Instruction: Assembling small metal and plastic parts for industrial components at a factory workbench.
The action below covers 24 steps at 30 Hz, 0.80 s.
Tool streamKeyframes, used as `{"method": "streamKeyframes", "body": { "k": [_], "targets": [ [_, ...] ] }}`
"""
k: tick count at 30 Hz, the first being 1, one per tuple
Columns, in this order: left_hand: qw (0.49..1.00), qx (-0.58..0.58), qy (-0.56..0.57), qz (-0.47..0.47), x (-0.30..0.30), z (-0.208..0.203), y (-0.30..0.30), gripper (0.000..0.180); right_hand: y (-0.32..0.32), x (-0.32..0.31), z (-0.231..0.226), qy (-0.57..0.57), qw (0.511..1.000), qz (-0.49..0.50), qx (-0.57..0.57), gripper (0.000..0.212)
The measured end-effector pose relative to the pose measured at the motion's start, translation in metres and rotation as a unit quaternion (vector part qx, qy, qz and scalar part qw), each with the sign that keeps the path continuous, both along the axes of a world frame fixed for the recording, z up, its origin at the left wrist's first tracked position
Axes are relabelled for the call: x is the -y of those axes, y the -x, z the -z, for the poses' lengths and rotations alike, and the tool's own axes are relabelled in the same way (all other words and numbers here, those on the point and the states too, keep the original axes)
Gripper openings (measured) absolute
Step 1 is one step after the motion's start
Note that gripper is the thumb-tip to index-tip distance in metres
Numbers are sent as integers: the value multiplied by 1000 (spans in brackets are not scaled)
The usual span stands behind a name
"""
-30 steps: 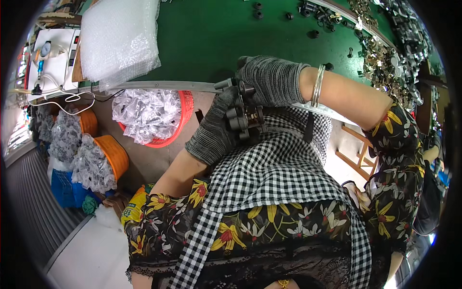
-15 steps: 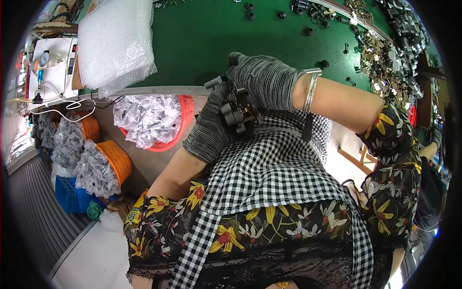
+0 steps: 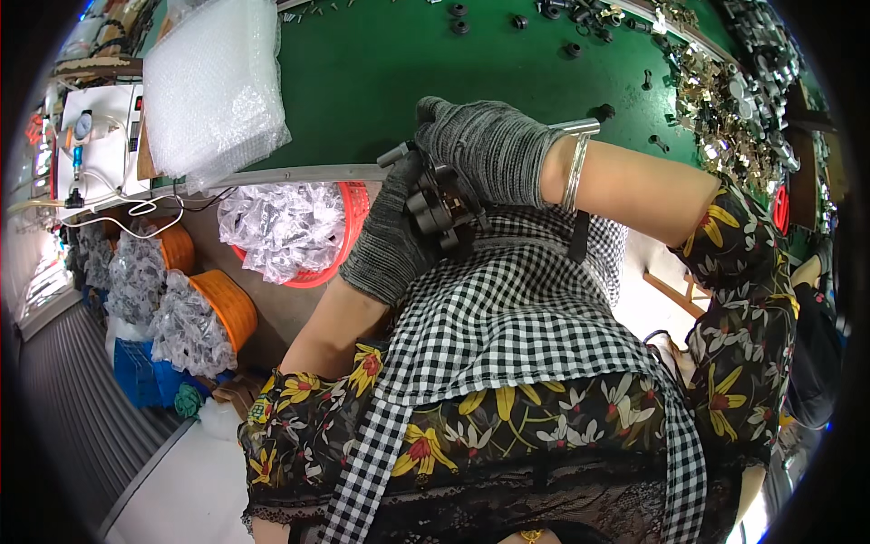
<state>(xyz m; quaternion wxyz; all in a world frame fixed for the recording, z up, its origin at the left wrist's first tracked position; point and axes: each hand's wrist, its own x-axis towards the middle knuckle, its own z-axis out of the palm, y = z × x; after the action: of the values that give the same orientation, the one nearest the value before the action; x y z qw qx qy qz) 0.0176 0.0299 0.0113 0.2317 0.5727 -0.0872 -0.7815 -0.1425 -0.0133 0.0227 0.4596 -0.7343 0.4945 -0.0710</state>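
In front of my apron, my left hand [image 3: 385, 245], in a grey knit glove, is closed round a black mechanical part [image 3: 437, 210] with rounded housings. My right hand [image 3: 485, 150], gloved alike, is closed against the part's upper right side; its fingertips are mostly hidden. A short grey cylinder end [image 3: 395, 154] sticks out beside my left fingers. Past my right wrist a silver metal rod end [image 3: 580, 127] shows, and a black strip-like piece [image 3: 578, 239] hangs below that wrist. Whether these belong to the held part, I cannot tell.
A green worktable [image 3: 353, 82] lies ahead, with bubble wrap [image 3: 213, 91] on its left. Small black fittings [image 3: 573, 49] and a heap of metal parts [image 3: 716, 127] lie to the right. Below the edge stand a red basket [image 3: 356, 218] of bagged parts and orange baskets [image 3: 231, 308].
Both hands and the black part have shifted slightly left within the picture as the view moved a little. More of the silver rod shows past my right wrist. The grip looks the same.
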Motion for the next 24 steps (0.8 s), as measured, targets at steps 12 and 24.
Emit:
{"method": "streamKeyframes", "body": {
  "k": [12, 24],
  "targets": [
    [999, 9, -14, -38, -6, 3, 25, 45, 24, 4, 23, 90, 996, 16, -21, 24],
    [971, -190, 21, -146, -25, 24, 27, 54, 14, -34, -52, 29, 745, 154, 648, 39]
  ]
}}
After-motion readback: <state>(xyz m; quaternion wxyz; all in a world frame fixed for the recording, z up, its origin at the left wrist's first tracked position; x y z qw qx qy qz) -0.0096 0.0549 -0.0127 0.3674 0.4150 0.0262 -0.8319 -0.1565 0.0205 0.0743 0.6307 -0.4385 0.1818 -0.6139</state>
